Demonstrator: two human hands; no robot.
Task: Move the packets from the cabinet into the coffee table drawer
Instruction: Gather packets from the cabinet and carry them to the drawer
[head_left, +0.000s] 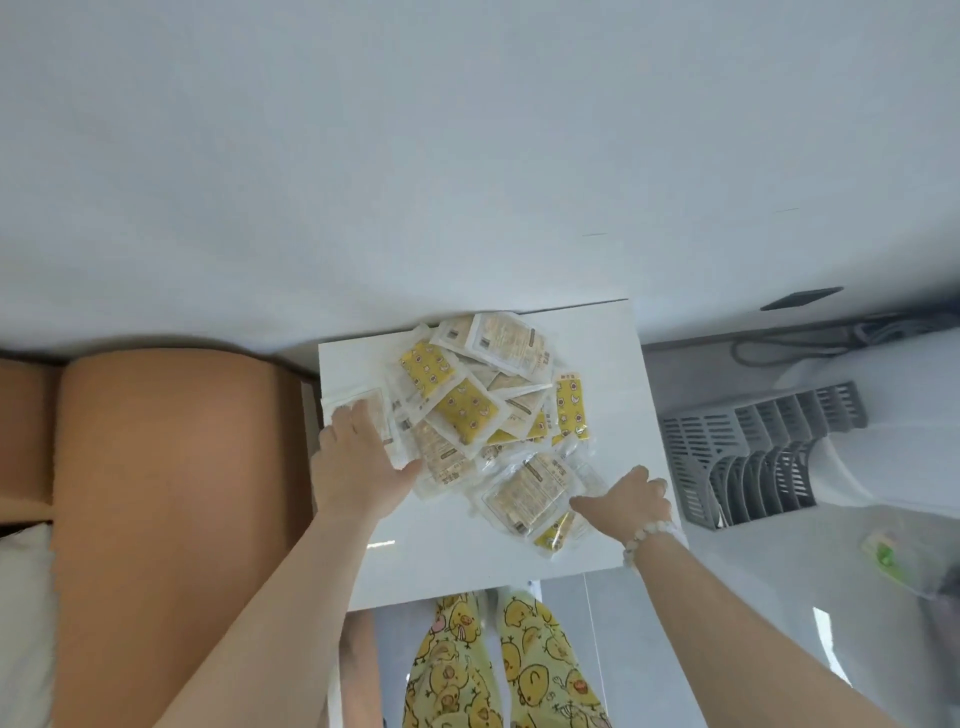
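Several packets (485, 410), some yellow with a chick print and some clear with beige contents, lie heaped on a white flat panel (467, 561) that sticks out from under the big white table top (467, 156); it looks like the pulled-out drawer. My left hand (358, 462) lies with straight fingers on a white packet (374, 408) at the heap's left edge. My right hand (628, 499), with a bead bracelet on the wrist, has its fingers curled and its thumb on a clear beige packet (530, 491) at the heap's near right side.
A tan cushioned seat (156, 467) stands close on the left. A grey slatted plastic rack (753, 457) and a dark cable (810, 338) lie on the floor to the right. My legs in chick-print trousers (498, 670) are just below the panel.
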